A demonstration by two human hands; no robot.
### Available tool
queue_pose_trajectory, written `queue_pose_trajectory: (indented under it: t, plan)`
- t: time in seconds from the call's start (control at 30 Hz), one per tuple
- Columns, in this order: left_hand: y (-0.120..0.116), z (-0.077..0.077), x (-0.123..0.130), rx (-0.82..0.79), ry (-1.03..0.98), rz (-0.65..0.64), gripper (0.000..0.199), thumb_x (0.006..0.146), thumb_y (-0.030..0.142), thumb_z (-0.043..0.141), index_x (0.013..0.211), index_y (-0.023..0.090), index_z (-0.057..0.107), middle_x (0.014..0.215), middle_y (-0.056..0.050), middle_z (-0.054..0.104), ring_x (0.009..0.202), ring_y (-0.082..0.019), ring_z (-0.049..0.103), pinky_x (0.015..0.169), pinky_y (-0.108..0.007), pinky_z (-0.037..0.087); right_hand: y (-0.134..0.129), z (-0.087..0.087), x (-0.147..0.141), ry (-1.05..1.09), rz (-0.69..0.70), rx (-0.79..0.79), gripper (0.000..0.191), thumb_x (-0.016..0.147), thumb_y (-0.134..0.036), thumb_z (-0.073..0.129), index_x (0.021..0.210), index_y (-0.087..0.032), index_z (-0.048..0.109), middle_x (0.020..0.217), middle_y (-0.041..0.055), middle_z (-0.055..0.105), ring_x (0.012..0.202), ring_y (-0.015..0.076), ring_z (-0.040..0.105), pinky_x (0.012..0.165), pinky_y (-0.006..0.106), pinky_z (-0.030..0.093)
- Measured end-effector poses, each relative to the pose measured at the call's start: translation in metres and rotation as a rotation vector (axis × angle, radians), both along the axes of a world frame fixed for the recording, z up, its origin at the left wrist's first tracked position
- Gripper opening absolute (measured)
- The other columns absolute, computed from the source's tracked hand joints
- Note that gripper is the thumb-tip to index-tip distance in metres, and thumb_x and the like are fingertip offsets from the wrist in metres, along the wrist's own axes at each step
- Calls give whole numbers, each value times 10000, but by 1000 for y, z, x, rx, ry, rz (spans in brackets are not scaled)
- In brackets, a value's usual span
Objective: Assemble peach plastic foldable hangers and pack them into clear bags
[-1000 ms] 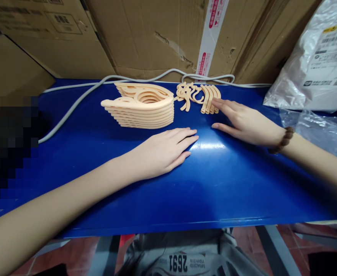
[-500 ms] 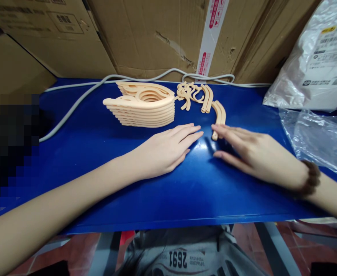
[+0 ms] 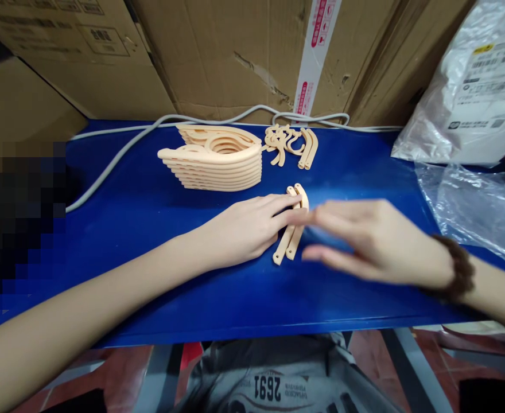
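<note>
Two beige curved plastic strips [image 3: 296, 238], with small holes at their ends, lie side by side on the blue tabletop between my hands. My left hand [image 3: 248, 229] is open and palm down, its stretched fingertips over the strips and hiding their middle part. From the right, my right hand [image 3: 364, 244] reaches in, slightly blurred, fingers stretched and thumb apart. Its fingertips are at the strips' right side; whether they touch is unclear. Behind my left hand stands a neat stack of beige plastic hanger bodies [image 3: 222, 169].
Small beige hooks [image 3: 280, 140] lie in a pile beside another pair of curved strips [image 3: 307, 150]. A grey cable [image 3: 123, 152] runs along the back before cardboard boxes [image 3: 244, 51]. At the right sits a clear plastic bag [image 3: 463, 115] with a label. The blue table [image 3: 218, 310] ends near my body.
The two curved strips have come from the upper right toward me and left, beside my left fingers. My right hand has moved slightly left and nearer to me; my left hand has hardly moved.
</note>
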State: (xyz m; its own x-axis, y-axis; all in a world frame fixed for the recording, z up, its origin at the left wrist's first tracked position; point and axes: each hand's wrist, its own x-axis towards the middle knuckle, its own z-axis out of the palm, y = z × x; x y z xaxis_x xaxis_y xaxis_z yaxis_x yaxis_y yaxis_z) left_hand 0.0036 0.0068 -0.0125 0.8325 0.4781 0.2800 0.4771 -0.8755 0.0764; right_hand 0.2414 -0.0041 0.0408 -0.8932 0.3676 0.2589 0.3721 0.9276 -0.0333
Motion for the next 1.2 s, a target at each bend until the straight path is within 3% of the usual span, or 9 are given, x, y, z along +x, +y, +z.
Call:
queue_pose_trajectory:
  t: [0.23, 0.33, 0.47, 0.6, 0.7, 0.9, 1.07, 1.13, 1.2]
  plan:
    - [0, -1, 2, 93, -25, -18, 409, 1016, 105, 447, 1399, 48, 580, 1458, -162, 607, 1295, -280, 627, 1085, -381, 532, 118, 15, 0, -195, -450, 235, 349, 1054, -335, 488, 1174, -99, 715, 1132, 159, 734, 1046, 288, 695, 710, 335, 407]
    - [0, -3, 2, 119, -47, -32, 391, 1021, 112, 451, 1376, 38, 596, 1436, -165, 625, 1284, -278, 636, 1082, -375, 535, 153, 13, -12, -274, -456, 247, 267, 1022, -233, 527, 1105, -87, 735, 1220, 161, 708, 1050, 232, 668, 726, 313, 381]
    - [-1, -4, 2, 107, -45, -40, 389, 1030, 121, 443, 1381, 44, 593, 1448, -156, 619, 1290, -279, 634, 1069, -381, 544, 177, 9, -26, -314, -378, 223, 151, 951, -119, 592, 850, -111, 704, 1095, 85, 744, 972, 115, 638, 772, 264, 392]
    - [-3, -4, 3, 93, -39, -36, 391, 1045, 142, 426, 1395, 65, 583, 1466, -140, 608, 1294, -271, 630, 1069, -385, 545, 188, 1, -38, -344, -319, 206, 346, 910, -85, 589, 579, -151, 513, 896, 19, 725, 959, 94, 625, 793, 269, 399]
    - [-4, -3, 4, 103, -33, -33, 386, 1048, 155, 422, 1387, 67, 586, 1450, -141, 619, 1258, -272, 651, 1032, -382, 563, 193, -2, -43, -363, -287, 208, 401, 903, -79, 561, 535, -166, 426, 843, 11, 709, 985, 107, 610, 805, 289, 398]
    - [-4, 5, 9, 110, 33, -15, 382, 1016, 110, 408, 1331, 66, 619, 1387, -152, 654, 1169, -275, 687, 929, -371, 591, 189, 11, -36, -366, -257, 260, 132, 901, -113, 571, 782, -166, 589, 998, 75, 731, 1028, 182, 624, 848, 332, 423]
    - [-3, 14, 19, 84, 108, 26, 384, 996, 112, 401, 1282, 64, 653, 1329, -157, 675, 1134, -293, 688, 904, -389, 586, 168, 27, -29, -231, -337, 314, 38, 910, -189, 556, 897, -176, 589, 1066, 153, 722, 1016, 290, 649, 840, 400, 425]
    - [-4, 17, 22, 72, 126, 35, 386, 993, 118, 401, 1276, 60, 657, 1322, -157, 674, 1116, -295, 688, 916, -398, 579, 152, 25, -27, -7, -410, 198, 39, 858, -196, 603, 881, -204, 573, 945, 75, 716, 907, 245, 646, 778, 359, 423]
    - [-6, 19, 23, 65, 130, 39, 386, 995, 123, 396, 1268, 56, 660, 1311, -159, 677, 1120, -295, 681, 940, -401, 569, 133, 18, -24, 332, -425, -118, 93, 839, -203, 633, 823, -217, 543, 821, 9, 669, 793, 176, 613, 729, 311, 430]
